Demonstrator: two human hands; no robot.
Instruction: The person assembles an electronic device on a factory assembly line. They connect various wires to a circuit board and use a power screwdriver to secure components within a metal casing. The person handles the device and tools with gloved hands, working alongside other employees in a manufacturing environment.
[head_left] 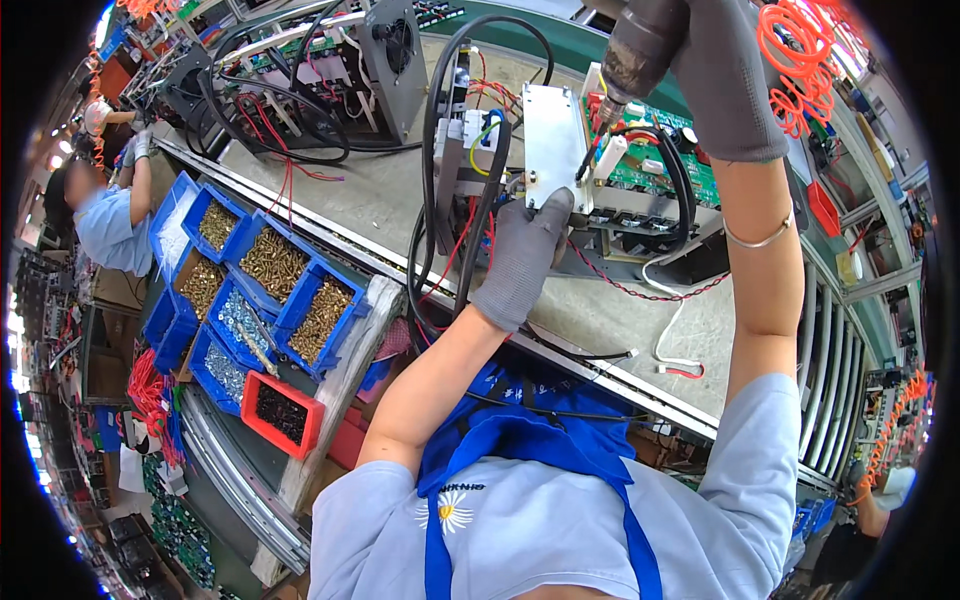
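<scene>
My gloved right hand (735, 85) is closed around a dark power screwdriver (640, 50). Its tip points down at the right edge of a white metal plate (554, 140), beside a green circuit board (660, 165). The glove on my left hand (530, 245) is grey too. Its thumb presses on the plate's lower end and the fingers curl around beneath, partly hidden. The plate stands on an electrical unit with a white block (465, 145) and thick black cables (432, 170) at its left. A twisted red wire (625, 285) trails in front.
Blue bins (325, 312) of screws and a red bin (283, 415) of dark pieces stand at left. Another wired unit (300, 90) sits farther left on the bench. An orange coiled hose (800, 65) hangs at upper right. A co-worker (110, 215) is at far left.
</scene>
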